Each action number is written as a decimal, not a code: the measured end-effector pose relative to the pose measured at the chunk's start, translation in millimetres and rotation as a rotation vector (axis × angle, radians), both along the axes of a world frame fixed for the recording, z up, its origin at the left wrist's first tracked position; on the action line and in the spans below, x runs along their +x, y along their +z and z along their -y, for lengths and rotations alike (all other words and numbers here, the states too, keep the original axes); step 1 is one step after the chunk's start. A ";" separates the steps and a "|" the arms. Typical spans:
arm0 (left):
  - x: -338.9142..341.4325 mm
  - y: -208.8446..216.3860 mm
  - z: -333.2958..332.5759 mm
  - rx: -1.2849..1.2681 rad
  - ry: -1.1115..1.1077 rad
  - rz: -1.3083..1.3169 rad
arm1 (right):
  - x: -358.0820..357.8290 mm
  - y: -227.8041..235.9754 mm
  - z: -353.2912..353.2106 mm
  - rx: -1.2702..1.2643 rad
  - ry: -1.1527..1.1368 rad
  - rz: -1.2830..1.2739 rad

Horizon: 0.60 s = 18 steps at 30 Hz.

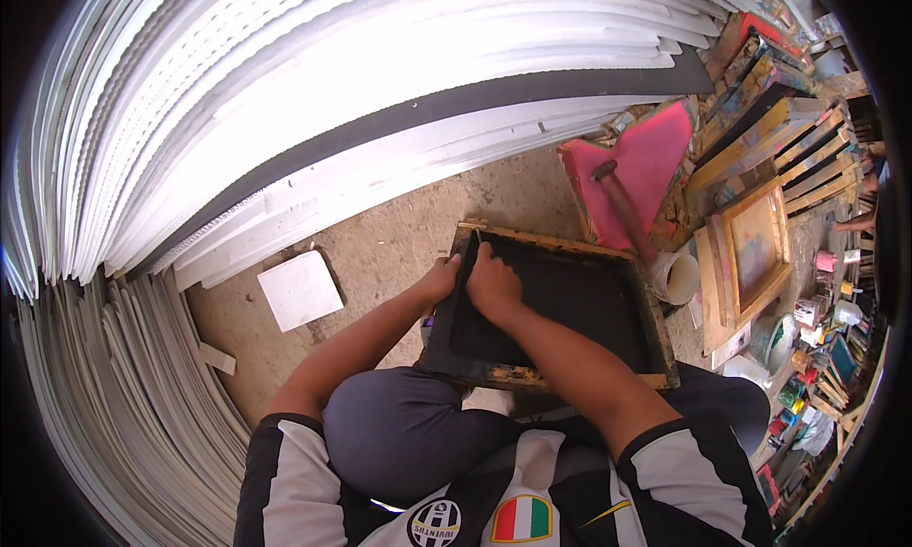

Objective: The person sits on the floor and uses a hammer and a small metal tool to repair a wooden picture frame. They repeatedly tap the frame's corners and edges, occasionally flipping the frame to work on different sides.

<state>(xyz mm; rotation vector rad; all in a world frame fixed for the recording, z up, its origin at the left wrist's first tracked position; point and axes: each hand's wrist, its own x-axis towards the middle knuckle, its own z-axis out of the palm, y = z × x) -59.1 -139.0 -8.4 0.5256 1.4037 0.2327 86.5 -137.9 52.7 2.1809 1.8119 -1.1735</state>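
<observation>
A wooden frame with a dark, screen-like panel (579,305) rests across my lap, its wood stained and worn. My left hand (441,279) is closed around the frame's left edge, near the far left corner. Inside that same corner, my right hand (494,281) presses down with its fingers bent and closed. A thin, pale tip shows just beyond the right fingertips, too small to name. Beyond the frame's far right corner, a hammer (622,203) leans with its head on a pink panel (655,158) and its handle down by a white cup (676,277).
Tall stacks of white sheets (285,91) line the far side and the left. A white square piece (300,291) lies on the concrete floor (399,215). On the right stand wooden frames (755,253), with jars and tools cluttered behind. Another person's hand (855,222) shows at the far right.
</observation>
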 end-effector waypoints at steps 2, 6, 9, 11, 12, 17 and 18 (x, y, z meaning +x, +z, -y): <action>-0.1 -7.8 2.7 -0.014 0.004 0.021 | -6.4 -2.6 8.2 0.023 0.019 0.014; -4.1 -15.9 4.8 0.012 -0.028 0.029 | -7.7 -3.6 9.9 0.054 0.045 0.011; 5.1 -1.3 6.8 0.137 -0.062 -0.174 | 5.2 14.4 -14.5 0.015 0.066 -0.014; 6.4 11.1 6.6 0.290 -0.154 -0.107 | 15.8 25.6 -46.3 -0.011 0.169 -0.010; 5.4 13.1 9.6 0.358 -0.202 -0.072 | 17.8 29.7 -59.2 -0.032 0.218 -0.010; -0.6 13.9 -1.8 0.230 -0.225 -0.024 | 13.9 42.1 -136.6 -0.158 0.315 0.076; -0.2 15.6 -2.4 0.229 -0.209 -0.011 | 16.3 37.1 -159.4 -0.296 0.409 0.069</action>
